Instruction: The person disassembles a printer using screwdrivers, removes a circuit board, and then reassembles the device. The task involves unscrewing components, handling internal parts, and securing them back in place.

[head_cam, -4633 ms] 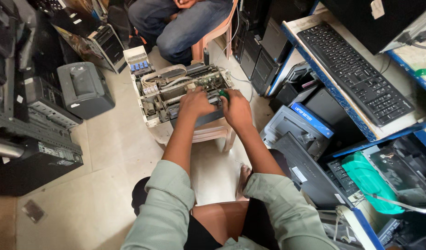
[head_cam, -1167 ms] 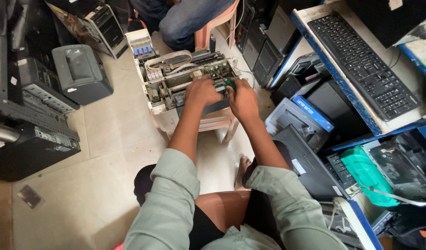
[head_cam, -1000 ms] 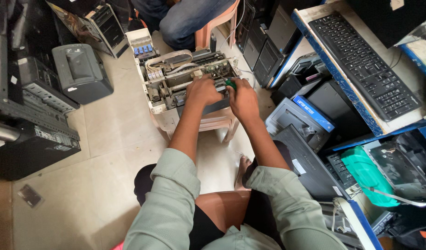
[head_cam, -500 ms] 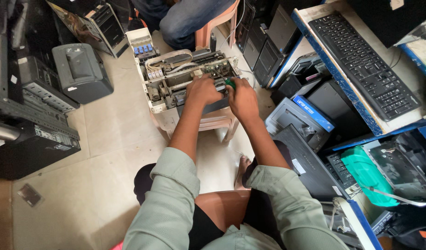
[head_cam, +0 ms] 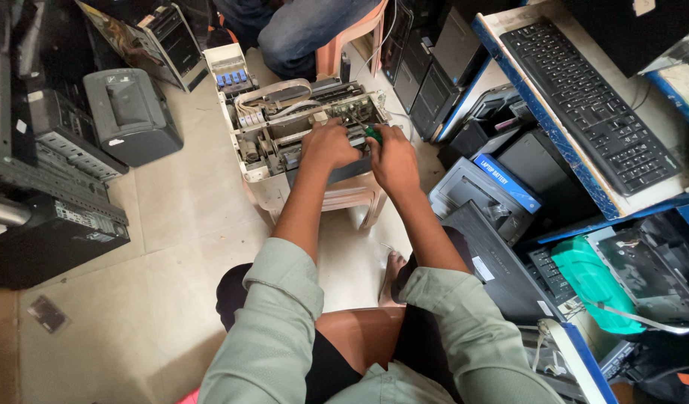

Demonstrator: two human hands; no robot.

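Down low, closest to the camera, are the person's pale green sleeves [head_cam: 284,329] and a brown seat [head_cam: 355,340] under them. Both bare arms reach out over the light tiled floor [head_cam: 165,247].

A bit farther on, the left hand [head_cam: 328,144] lies curled on top of the opened cream printer with its cover off [head_cam: 284,120]. The fingers are bent down onto the parts inside, but it is too small to tell if they pinch anything. The right hand [head_cam: 394,153] is closed around a small green-handled tool [head_cam: 373,135], just beside the left hand. The tool's tip points down into the printer.

The printer sits on a pale pink plastic stool [head_cam: 337,198] in the middle of the floor, right in front of the person.

To the left stands a small grey printer [head_cam: 131,112], with dark computer boxes [head_cam: 45,194] near it. To the right, a black keyboard [head_cam: 584,97] lies on a blue-edged shelf [head_cam: 539,135].

Farthest away, another person in blue jeans [head_cam: 307,26] sits on a pink chair [head_cam: 352,37] behind the printer.
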